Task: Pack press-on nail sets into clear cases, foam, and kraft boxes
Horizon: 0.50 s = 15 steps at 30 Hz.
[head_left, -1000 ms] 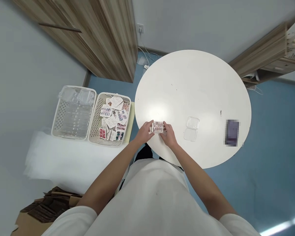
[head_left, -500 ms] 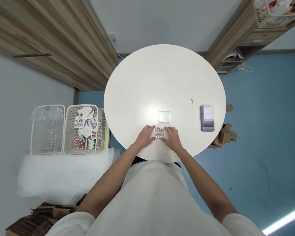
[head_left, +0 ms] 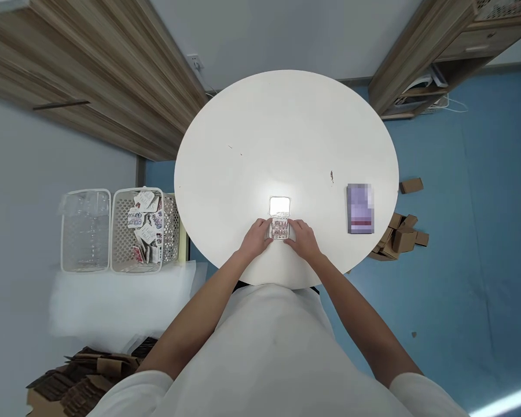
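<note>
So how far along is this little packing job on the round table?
Early, it seems. Both hands, left hand and right hand, hold a sheet of nails at the open clear case; its lid isn't shut. Many more sheets wait in the basket. No finished cases show on the table.

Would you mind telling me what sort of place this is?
Probably a small packing room for press-on nails. Both hands hold a nail set on a round table; one basket holds carded sets, another clear cases; flat cartons lie on the floor.
</note>
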### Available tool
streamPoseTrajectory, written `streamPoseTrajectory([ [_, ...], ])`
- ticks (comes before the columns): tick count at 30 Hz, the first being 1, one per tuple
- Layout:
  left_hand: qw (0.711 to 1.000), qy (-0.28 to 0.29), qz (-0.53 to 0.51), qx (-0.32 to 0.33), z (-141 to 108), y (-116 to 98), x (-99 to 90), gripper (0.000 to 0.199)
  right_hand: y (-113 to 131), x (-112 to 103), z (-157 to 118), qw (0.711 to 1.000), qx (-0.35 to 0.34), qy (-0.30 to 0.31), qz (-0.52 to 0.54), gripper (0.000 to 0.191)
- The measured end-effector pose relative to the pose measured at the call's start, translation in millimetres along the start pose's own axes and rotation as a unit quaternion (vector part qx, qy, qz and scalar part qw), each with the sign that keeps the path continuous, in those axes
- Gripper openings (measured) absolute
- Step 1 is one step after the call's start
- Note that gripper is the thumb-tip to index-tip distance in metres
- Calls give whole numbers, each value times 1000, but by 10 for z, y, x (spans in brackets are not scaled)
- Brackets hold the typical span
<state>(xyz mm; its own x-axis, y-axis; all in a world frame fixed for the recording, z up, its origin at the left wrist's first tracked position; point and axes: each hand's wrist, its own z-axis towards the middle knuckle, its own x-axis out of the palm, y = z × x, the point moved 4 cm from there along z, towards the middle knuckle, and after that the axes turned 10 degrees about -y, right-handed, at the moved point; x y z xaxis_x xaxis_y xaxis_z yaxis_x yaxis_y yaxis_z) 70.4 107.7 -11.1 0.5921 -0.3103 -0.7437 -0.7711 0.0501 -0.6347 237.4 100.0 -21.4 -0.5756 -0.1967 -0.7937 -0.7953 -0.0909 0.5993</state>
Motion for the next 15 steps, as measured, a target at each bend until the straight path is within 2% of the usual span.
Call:
streamPoseTrajectory([
  [10,1000,-16,3,18,-50,14,37,66,-4,2,-2,1000,5,-1,3,59],
  [15,999,-33,-18,-7,-107,-13,29,68,3,-17,-24,1000,13,0,21,60],
])
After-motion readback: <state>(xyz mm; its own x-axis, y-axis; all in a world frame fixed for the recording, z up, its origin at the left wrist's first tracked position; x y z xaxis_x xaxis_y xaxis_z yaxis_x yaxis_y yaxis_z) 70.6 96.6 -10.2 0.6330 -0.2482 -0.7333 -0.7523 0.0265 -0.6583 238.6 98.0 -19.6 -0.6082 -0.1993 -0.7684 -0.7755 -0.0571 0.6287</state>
